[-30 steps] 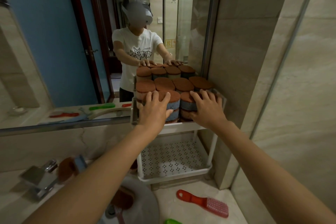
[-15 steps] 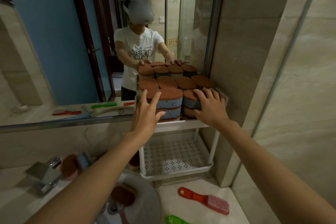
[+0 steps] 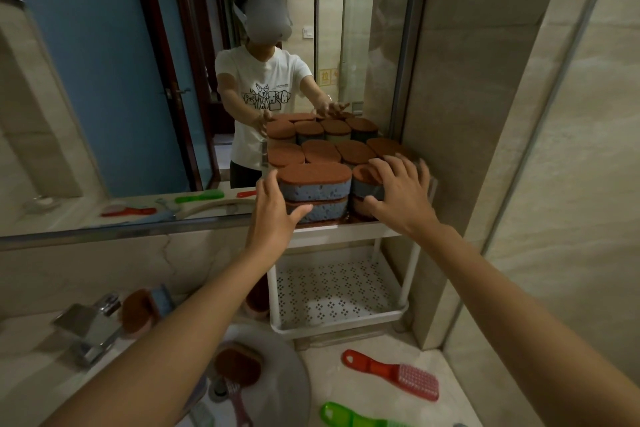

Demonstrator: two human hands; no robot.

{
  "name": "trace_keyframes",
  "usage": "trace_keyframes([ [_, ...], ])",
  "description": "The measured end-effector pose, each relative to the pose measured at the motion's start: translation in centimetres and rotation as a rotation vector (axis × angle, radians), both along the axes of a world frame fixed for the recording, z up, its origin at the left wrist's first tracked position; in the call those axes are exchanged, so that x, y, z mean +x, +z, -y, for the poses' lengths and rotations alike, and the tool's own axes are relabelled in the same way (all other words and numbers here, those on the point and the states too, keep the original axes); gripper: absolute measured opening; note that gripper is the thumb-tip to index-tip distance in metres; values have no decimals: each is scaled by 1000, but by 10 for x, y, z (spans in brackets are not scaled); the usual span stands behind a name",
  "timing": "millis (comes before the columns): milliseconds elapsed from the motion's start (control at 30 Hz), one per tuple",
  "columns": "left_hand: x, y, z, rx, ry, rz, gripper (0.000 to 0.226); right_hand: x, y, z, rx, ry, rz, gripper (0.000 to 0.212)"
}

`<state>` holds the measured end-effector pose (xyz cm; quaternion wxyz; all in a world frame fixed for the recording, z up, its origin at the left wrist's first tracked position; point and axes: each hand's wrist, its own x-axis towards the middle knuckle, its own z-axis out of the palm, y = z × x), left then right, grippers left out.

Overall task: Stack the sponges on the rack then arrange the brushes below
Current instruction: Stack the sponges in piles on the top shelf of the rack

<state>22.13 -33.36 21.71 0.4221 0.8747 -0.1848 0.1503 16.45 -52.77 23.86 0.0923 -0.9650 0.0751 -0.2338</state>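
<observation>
Several brown-topped, blue-sided sponges (image 3: 313, 180) stand stacked on the top shelf of a white rack (image 3: 346, 230). My left hand (image 3: 277, 215) is spread at the left end of the front stack, thumb touching the lower sponge. My right hand (image 3: 401, 191) lies over the front right stack (image 3: 363, 180), fingers apart, thumb under its blue side. The rack's perforated lower shelf (image 3: 332, 291) holds nothing. A red brush (image 3: 394, 373) and a green brush (image 3: 349, 418) lie on the counter below the rack.
A mirror behind the rack reflects the sponges and a person. A chrome tap (image 3: 86, 326) stands at the left with a sponge (image 3: 138, 312) beside it. The sink basin (image 3: 263, 374) holds another sponge (image 3: 239, 364) and a brush (image 3: 239, 402). A tiled wall closes the right side.
My left hand slid off the front of the sponges to the left end of the stack. My right hand stayed on the front right stack. The view drew closer.
</observation>
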Motion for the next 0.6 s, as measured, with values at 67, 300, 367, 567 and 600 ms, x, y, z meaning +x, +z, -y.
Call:
trace_keyframes([
  [67, 2, 1, 0, -23, 3, -33, 73, 2, 1, -5, -11, 57, 17, 69],
  [300, 7, 3, -1, -65, 23, -36, 65, 16, 0, -14, -50, 103, -64, 59],
  [367, 8, 4, -1, -67, 16, -37, 65, 15, -1, -12, -56, 108, -54, 59],
  [567, 2, 5, -5, -14, -60, 31, 76, 15, -8, -12, -118, 101, 0, 58],
  [600, 1, 4, -5, 33, -71, 58, 73, 15, -9, -12, -131, 100, 17, 58],
])
